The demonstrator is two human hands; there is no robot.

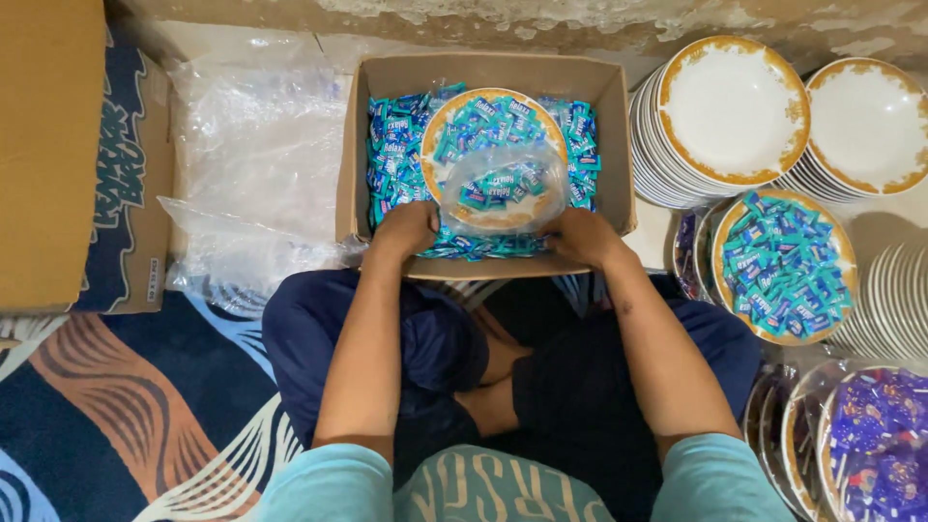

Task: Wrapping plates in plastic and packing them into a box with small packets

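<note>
Holding candy plate (493, 159) between left hand (406, 227), right hand (578, 235), over box (387, 72).

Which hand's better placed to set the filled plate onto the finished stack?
Right, probably. The right hand grips the candy plate on the side nearest the filled plate; the left hand sits farther away.

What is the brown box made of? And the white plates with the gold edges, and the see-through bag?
The box looks like cardboard: dull brown, with folded flaps. The plates look like glazed ceramic or maybe melamine: smooth, shiny white with a gold rim; the picture cannot settle which. The bag looks like thin plastic film: clear, crinkled and glinting.
</note>
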